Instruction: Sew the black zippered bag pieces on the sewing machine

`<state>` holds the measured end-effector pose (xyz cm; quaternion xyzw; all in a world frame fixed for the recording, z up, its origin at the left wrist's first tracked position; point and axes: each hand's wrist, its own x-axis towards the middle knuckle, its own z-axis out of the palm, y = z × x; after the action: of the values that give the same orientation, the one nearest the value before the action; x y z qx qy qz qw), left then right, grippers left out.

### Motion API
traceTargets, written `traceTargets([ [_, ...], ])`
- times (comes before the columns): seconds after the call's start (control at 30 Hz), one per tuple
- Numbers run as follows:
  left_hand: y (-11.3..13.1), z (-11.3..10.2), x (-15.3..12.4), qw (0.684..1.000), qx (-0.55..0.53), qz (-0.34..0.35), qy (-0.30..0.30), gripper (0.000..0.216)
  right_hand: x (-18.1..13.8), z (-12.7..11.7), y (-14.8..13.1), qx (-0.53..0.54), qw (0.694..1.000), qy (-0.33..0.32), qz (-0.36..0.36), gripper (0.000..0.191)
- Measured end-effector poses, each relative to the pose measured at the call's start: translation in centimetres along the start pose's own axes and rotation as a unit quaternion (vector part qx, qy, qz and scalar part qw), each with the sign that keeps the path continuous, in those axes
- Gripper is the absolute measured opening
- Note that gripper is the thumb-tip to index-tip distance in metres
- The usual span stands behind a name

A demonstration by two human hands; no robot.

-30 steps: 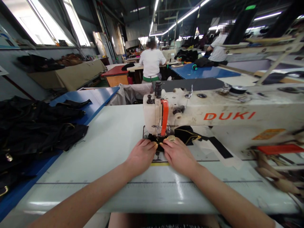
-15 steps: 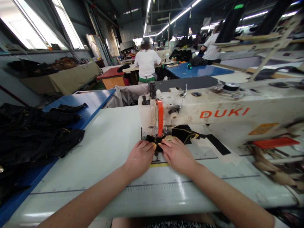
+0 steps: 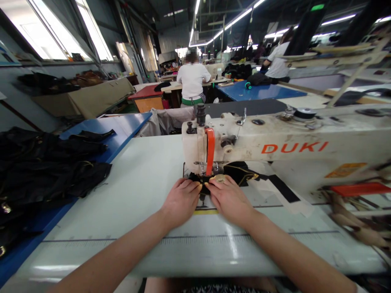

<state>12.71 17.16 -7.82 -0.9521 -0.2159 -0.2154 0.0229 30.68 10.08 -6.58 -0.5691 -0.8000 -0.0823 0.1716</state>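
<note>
A black fabric piece with a gold-toothed zipper lies under the head of a white sewing machine. My left hand pinches the cloth's near edge just left of the needle area. On the right, my right hand grips the same edge, its thumb close to the left one. A pale ring-like band sits on a right-hand finger. The needle and presser foot are mostly hidden behind the orange guard and my fingers. A black strip on pale backing lies to the right.
Black garments with gold zippers are heaped on a blue table at left. The pale work table has a printed ruler along its front. A red tray is at right. A person sits ahead, facing away.
The whole view has shifted slightly, so the scene sits a little further right. Both hands remain on the black fabric in nearly the same place by the needle.
</note>
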Motion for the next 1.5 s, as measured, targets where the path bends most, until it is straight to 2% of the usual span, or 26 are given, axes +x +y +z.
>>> traceTargets([
  [0.47,0.21,-0.29,-0.33,0.999,-0.008,-0.032,-0.008,0.026,0.12,0.06,0.0,-0.013,1.0,-0.017,-0.007,0.028],
  [0.93,0.31,-0.59,-0.27,0.998,-0.01,-0.045,-0.039,0.028,0.22,-0.03,-0.03,-0.03,0.999,-0.025,-0.006,0.029],
  [1.5,0.34,-0.64,-0.29,0.998,-0.011,-0.047,-0.043,0.028,0.14,0.15,-0.03,-0.036,0.999,-0.023,-0.012,0.03],
])
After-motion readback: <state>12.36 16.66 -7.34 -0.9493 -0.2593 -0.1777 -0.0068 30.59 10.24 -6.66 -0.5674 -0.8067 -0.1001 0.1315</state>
